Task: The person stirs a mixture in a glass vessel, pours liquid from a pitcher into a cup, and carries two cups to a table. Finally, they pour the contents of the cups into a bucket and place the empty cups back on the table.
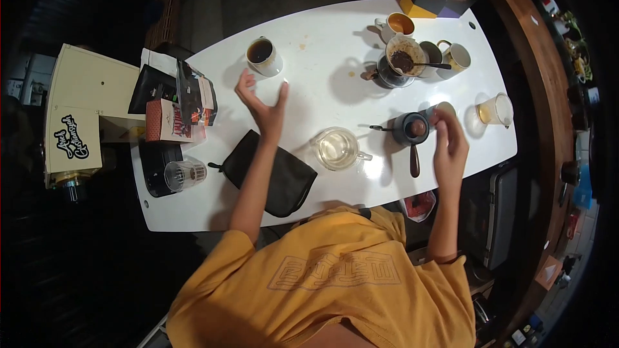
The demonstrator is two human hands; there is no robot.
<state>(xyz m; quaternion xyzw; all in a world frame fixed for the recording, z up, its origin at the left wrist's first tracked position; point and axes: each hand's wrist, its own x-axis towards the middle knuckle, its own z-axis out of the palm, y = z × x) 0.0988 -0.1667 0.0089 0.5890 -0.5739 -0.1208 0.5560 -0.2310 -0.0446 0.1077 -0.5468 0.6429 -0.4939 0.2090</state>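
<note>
My left hand (263, 104) is open just below a white mug of dark coffee (271, 64), its thumb and fingers spread apart. Over at the right, my right hand (449, 138) has curled fingers by a pale cup (442, 111); whether it grips the cup is unclear. Beside that hand stands a dark round container (405, 129) with a brown ball-like top and a handle pointing down. Between my hands sits a glass jug (336, 149) of clear liquid. A black pouch (274, 177) lies below my left hand.
A dripper (406, 48) with coffee grounds and a spoon stands at the upper right among cups and a white mug (456, 58). A tilted glass (496, 111) is near the right edge. Bags, a red box (158, 120) and a clear ribbed cup (186, 174) are at left.
</note>
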